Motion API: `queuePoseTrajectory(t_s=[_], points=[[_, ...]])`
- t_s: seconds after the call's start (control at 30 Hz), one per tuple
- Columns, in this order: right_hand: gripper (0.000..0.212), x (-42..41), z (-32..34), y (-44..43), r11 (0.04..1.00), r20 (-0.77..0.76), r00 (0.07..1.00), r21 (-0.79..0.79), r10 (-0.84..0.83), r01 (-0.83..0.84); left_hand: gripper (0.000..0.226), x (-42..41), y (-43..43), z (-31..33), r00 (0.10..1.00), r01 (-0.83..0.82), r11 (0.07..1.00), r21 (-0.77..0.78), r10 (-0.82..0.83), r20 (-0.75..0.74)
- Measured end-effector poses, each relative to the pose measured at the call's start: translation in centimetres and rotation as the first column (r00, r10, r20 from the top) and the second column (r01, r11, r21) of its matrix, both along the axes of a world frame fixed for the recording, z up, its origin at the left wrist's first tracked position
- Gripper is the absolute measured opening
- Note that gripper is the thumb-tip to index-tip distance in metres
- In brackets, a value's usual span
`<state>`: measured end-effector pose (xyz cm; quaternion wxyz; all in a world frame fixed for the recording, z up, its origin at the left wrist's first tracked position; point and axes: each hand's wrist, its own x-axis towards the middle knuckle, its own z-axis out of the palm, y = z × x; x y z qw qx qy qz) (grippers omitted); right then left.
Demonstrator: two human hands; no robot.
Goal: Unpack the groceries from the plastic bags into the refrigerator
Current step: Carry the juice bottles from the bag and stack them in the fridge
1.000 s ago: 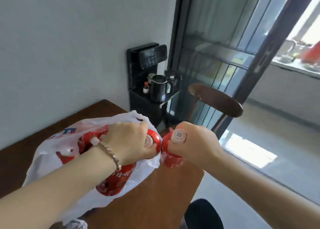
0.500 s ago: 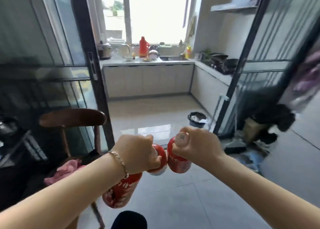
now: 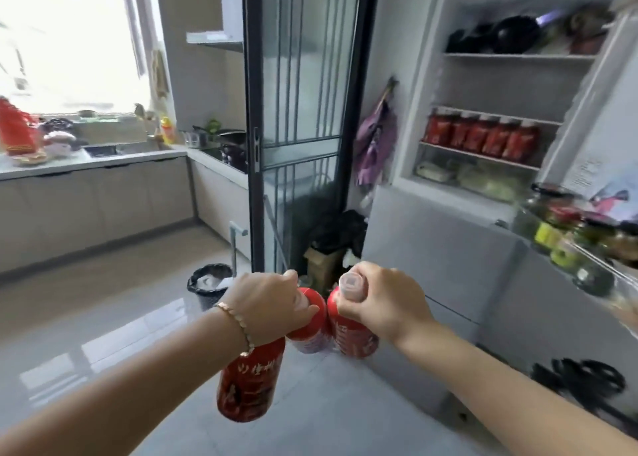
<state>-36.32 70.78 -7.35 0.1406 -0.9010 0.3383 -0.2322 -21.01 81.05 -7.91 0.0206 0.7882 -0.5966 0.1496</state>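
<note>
My left hand [image 3: 267,302] grips two red bottles by their tops: one hangs low under my wrist [image 3: 247,385], the other [image 3: 309,321] sticks out to the right. My right hand [image 3: 383,298] is closed around the neck of a third red bottle [image 3: 352,334], its pale cap showing above my fingers. The three bottles hang over the grey floor, touching one another. The refrigerator [image 3: 424,117] stands open at the right. A row of red bottles [image 3: 481,138] lines its lower shelf, and dark bags lie on the top shelf. No plastic bag is in view.
The refrigerator door [image 3: 587,241] at the far right carries jars in its rack. A black-framed glass sliding door [image 3: 255,138] stands ahead. A black bin [image 3: 210,284] and a cardboard box [image 3: 321,265] sit on the floor. Kitchen counters run along the left.
My view has swung right from the table and bag, past the kitchen, to the open refrigerator. Both hands still hold the red bottles in front of me.
</note>
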Motion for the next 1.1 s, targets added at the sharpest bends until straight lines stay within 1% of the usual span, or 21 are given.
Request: queuePoseTrajectory(t_s=[0.07,0.13,0.2,0.27,0.4,0.47,0.57,0.67,0.73,0.83,0.9,0.97,1.03,1.1], points=[[0.025,-0.2,0.4,-3.7,1.000,0.007,1.000,-0.009,-0.029,0.029,0.046,0.4,-4.4,0.4,0.999,0.045,0.999,-0.010,-0.045,-0.006],[0.027,-0.2,0.6,-8.5,0.997,0.023,0.997,0.021,-0.068,0.068,0.048,1.2,-9.8,0.7,0.994,0.107,0.994,-0.030,-0.107,0.014],[0.028,0.2,0.9,-13.3,0.991,0.050,0.992,0.065,-0.116,0.113,0.048,2.4,-15.5,1.0,0.988,0.153,0.986,-0.071,-0.154,-0.005],[0.027,0.7,1.3,-17.6,0.984,0.068,0.984,0.082,-0.167,0.161,0.048,3.4,-20.9,1.3,0.977,0.211,0.973,-0.087,-0.211,0.009],[0.029,2.7,3.4,-27.4,0.956,0.087,0.954,0.081,-0.288,0.282,0.054,6.1,-33.3,3.4,0.947,0.321,0.941,-0.104,-0.321,0.024],[0.029,3.5,4.7,-31.9,0.939,0.115,0.933,0.092,-0.341,0.332,0.052,7.1,-39.0,4.7,0.928,0.373,0.922,-0.102,-0.372,0.028],[0.027,4.2,6.0,-38.5,0.906,0.125,0.897,0.070,-0.423,0.418,0.049,8.0,-46.8,6.2,0.909,0.415,0.904,-0.104,-0.416,0.012],[0.022,4.4,6.7,-44.3,0.872,0.159,0.858,0.049,-0.489,0.488,0.050,8.2,-52.9,7.2,0.898,0.439,0.891,-0.116,-0.441,0.018],[0.019,4.4,6.7,-49.4,0.862,0.204,0.840,0.045,-0.503,0.505,0.050,8.2,-57.9,7.5,0.896,0.442,0.884,-0.154,-0.444,0.021],[0.022,4.3,6.7,-55.4,0.845,0.263,0.814,0.009,-0.517,0.534,0.048,8.1,-62.9,7.6,0.899,0.431,0.885,-0.178,-0.437,0.003],[0.021,4.1,6.6,-60.0,0.828,0.338,0.786,-0.035,-0.517,0.560,0.048,7.9,-67.1,7.4,0.905,0.415,0.892,-0.177,-0.425,-0.025],[0.015,4.2,7.3,-64.3,0.823,0.410,0.766,-0.060,-0.495,0.564,0.048,7.9,-70.8,8.0,0.909,0.399,0.902,-0.164,-0.413,-0.061],[0.014,4.2,8.5,-68.3,0.816,0.474,0.745,-0.089,-0.470,0.572,0.049,7.7,-74.0,8.7,0.904,0.405,0.898,-0.170,-0.421,-0.068],[0.016,4.4,9.8,-72.4,0.802,0.516,0.711,-0.075,-0.478,0.593,0.049,7.6,-77.2,9.6,0.899,0.412,0.888,-0.206,-0.433,-0.067]])
